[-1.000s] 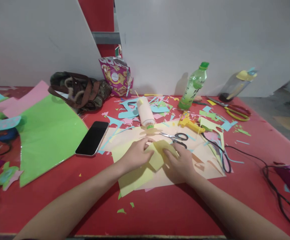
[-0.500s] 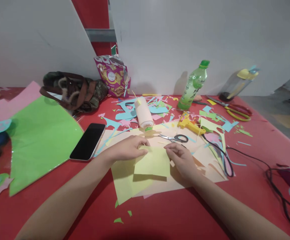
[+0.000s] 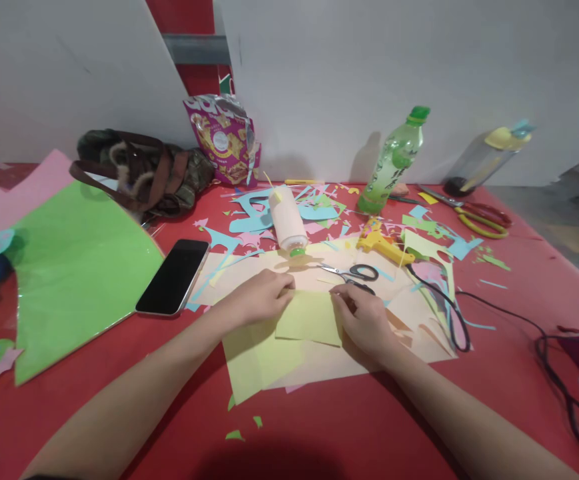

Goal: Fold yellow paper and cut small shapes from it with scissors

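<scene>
A small square of yellow paper (image 3: 309, 319) lies between my hands, over larger pale sheets (image 3: 349, 365). My left hand (image 3: 265, 293) has its fingers curled closed at the upper left corner of the square. At the upper right corner, my right hand (image 3: 362, 317) pinches the paper's edge between thumb and fingers. Just beyond the right hand rest small scissors (image 3: 342, 272) with dark handles, partly hidden by that hand. A pale paper-wrapped bottle (image 3: 288, 220) with a green cap lies on its side above the square.
A yellow glue gun (image 3: 384, 247) with a black cord lies at right, near a green drink bottle (image 3: 394, 163). A phone (image 3: 173, 277) and a green sheet (image 3: 79, 280) are on the left. Paper scraps, a snack bag (image 3: 222, 140), a camouflage bag (image 3: 149, 173) and large shears (image 3: 479, 217) line the back.
The yellow square has come down flatter onto the sheets, its shadow beneath shrinking. My left fingers have curled in more at its corner. The whole view has shifted slightly.
</scene>
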Tool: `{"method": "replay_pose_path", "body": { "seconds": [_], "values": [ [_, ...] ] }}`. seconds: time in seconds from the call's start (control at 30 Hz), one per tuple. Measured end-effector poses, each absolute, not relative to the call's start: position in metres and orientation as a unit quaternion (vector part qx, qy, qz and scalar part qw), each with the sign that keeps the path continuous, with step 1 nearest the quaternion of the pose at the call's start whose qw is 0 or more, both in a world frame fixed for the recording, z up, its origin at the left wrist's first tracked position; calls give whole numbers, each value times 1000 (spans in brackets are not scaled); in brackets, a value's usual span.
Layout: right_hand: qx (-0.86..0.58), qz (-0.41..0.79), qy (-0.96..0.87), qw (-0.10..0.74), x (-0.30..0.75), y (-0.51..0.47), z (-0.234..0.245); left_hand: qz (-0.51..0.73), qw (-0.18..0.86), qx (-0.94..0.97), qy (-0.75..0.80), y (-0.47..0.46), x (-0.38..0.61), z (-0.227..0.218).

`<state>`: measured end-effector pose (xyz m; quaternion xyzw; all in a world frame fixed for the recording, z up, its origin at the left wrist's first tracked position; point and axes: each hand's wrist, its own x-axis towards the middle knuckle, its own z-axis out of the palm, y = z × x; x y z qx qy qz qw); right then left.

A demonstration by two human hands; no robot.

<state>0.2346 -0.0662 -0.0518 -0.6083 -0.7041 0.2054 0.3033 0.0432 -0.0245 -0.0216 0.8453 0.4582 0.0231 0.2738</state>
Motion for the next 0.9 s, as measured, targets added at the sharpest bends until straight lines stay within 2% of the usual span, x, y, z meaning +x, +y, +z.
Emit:
{"method": "replay_pose_path", "body": {
  "seconds": [0.47,0.6,0.77,0.9],
  "values": [
    [-646,252,-602,396,240,-60,-63,51,147,808,569,-21,17,15],
    [-593,199,-676,389,237,-67,-61,123,201,819,523,-33,38,9],
    [-529,121,-744,389,236,-71,-58,111,304,818,475,-38,57,-14],
    [-545,113,-751,355,237,-66,-59,83,312,819,475,-39,60,-27]
  ]
}}
